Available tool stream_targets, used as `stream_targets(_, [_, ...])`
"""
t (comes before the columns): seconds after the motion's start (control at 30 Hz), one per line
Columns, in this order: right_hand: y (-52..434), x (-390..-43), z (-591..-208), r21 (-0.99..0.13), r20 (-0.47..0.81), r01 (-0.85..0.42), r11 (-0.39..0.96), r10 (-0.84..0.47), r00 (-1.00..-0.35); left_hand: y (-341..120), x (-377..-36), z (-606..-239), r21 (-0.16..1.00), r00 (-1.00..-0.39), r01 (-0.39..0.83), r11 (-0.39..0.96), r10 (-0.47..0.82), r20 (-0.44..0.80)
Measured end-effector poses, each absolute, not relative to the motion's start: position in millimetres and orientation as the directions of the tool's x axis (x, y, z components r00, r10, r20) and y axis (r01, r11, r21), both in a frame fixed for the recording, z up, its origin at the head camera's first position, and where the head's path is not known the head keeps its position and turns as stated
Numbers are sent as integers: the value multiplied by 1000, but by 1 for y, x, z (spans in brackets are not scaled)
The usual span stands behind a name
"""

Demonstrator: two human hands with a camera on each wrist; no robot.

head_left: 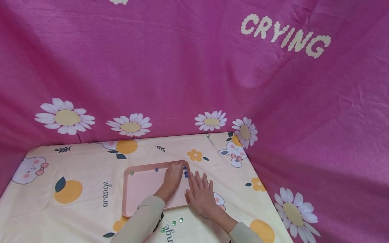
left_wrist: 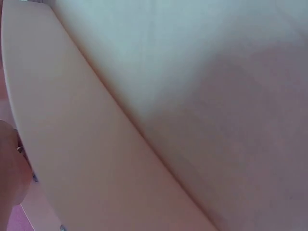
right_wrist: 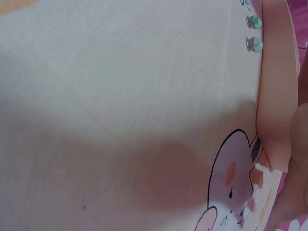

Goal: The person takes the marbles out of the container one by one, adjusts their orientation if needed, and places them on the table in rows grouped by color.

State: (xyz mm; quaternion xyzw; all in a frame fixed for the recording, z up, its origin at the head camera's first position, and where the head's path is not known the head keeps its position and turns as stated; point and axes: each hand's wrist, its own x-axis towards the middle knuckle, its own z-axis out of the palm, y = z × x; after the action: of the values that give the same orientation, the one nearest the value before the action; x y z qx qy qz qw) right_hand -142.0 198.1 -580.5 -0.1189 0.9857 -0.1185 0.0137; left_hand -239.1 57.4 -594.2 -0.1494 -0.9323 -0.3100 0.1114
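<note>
My left hand [head_left: 174, 175] reaches over the pink tray [head_left: 143, 192] into its far right corner, fingers curled. At its fingertips is a blue marble [head_left: 184, 167], which it seems to pinch; the fingers partly hide the contact. Just below are more blue marbles [head_left: 186, 174] by the right wall. Farther left in the tray lie another blue marble [head_left: 156, 169] and a green marble [head_left: 132, 173]. My right hand [head_left: 202, 195] rests along the tray's right rim with fingers straight. In the left wrist view, the hand [left_wrist: 12, 168] shows only at the left edge, beyond the tray wall [left_wrist: 86, 134].
Several green marbles [head_left: 174, 223] lie on the patterned tablecloth [head_left: 88, 168] in front of the tray; two clear-and-green marbles [right_wrist: 255, 44] show beside the tray wall [right_wrist: 279, 86] in the right wrist view. A magenta curtain [head_left: 170, 74] hangs behind and to the right of the table.
</note>
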Motion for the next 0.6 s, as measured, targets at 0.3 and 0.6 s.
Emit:
stream_targets(0.3, [199, -144, -580, -233, 7, -233, 944, -237, -971, 47, -230, -587, 598, -922, 374, 709, 213, 323])
stream_targets(0.6, [198, -142, -583, -246, 22, -235, 940, -237, -971, 25, -200, -575, 741, -955, 274, 612, 82, 286])
